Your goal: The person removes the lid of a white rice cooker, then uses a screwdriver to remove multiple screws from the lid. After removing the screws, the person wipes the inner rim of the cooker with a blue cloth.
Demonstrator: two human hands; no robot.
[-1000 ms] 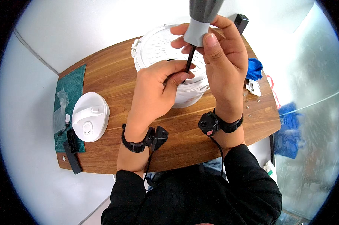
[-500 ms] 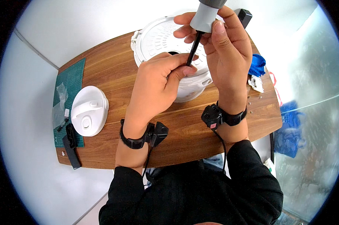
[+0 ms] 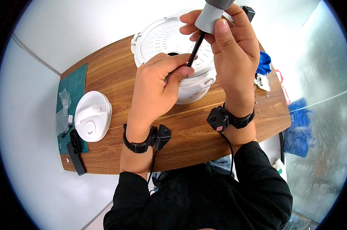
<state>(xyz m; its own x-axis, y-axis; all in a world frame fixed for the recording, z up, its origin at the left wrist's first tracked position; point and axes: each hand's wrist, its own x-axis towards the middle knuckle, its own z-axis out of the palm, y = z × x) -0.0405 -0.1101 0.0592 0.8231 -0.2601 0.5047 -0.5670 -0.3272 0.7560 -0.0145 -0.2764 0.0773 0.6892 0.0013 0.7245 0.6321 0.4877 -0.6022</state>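
My right hand (image 3: 236, 57) holds a screwdriver (image 3: 211, 18) by its grey handle, at the top of the view; the handle's end is cut off. Its black shaft slants down and left to my left hand (image 3: 156, 82), where thumb and index finger pinch close around the tip. Whether a screw sits between those fingertips is hidden. Behind and below both hands stands a white round appliance (image 3: 150, 42), its top ribbed with rows of raised marks and a dark hole in the middle. My left hand covers part of that top.
A white oval cover (image 3: 93, 128) with a handle and button lies left, beside a green cutting mat (image 3: 75, 78) bearing a clear plastic bag (image 3: 62, 119). A black strap-like piece (image 3: 77, 159) lies near the front edge. Rightward are blue cloth (image 3: 263, 63), a white plastic part (image 3: 262, 82) and small screws.
Both hands keep their hold on the screwdriver. My left fingertips and the shaft's lower end have shifted slightly left over the appliance. The view has also moved a little.
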